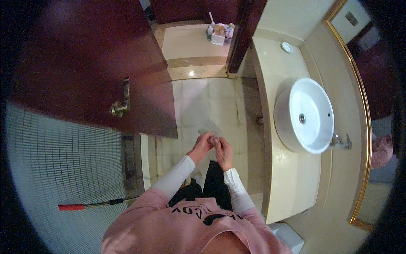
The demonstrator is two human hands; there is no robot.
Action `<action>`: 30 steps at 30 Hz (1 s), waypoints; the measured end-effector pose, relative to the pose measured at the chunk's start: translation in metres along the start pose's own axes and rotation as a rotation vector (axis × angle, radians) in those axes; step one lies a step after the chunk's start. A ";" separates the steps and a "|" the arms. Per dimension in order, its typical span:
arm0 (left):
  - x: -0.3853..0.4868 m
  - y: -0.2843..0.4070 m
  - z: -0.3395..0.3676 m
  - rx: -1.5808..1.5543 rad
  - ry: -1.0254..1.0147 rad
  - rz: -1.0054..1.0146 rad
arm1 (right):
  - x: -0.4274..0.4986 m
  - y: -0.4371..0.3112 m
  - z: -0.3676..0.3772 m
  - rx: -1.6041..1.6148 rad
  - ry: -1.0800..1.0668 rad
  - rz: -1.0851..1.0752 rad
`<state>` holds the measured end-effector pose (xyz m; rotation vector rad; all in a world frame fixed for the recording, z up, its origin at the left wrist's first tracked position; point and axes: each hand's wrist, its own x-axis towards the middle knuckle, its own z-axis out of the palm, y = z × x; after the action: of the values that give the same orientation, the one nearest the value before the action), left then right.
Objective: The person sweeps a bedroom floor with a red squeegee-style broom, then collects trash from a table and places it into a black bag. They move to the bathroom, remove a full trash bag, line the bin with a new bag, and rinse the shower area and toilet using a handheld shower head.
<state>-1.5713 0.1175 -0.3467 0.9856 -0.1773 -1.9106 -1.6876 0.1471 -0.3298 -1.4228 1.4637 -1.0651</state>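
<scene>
In front of my waist, my left hand [202, 146] and my right hand [223, 153] meet at the fingers. Both pinch a thin, translucent plastic film [208, 128], which spreads out just beyond the fingertips, over the floor tiles. It could be a bag or a glove; blur hides which. Part of the film is bunched between the fingers.
A dark red door [95, 63] with a metal handle [120, 108] stands at left. To the right, a stone counter [293, 184] carries a round white basin [282, 117]. A basket of supplies [218, 39] sits beyond the threshold. A red-gripped pole [71, 207] leans at lower left.
</scene>
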 end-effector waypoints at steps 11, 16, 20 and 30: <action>0.199 0.195 0.050 0.171 0.366 0.386 | 0.277 -0.043 0.015 -0.096 -0.245 -0.023; 0.268 0.256 0.072 0.296 0.366 0.463 | 0.400 -0.045 0.054 -0.145 -0.365 -0.161; 0.350 0.322 0.079 0.306 0.337 0.383 | 0.504 -0.025 0.085 -0.196 -0.405 -0.120; 0.589 0.440 -0.023 0.397 0.570 0.058 | 0.747 0.037 0.132 0.267 0.031 0.598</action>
<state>-1.3913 -0.5839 -0.4749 1.7301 -0.2504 -1.4958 -1.5971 -0.6038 -0.4034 -0.7121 1.5601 -0.8552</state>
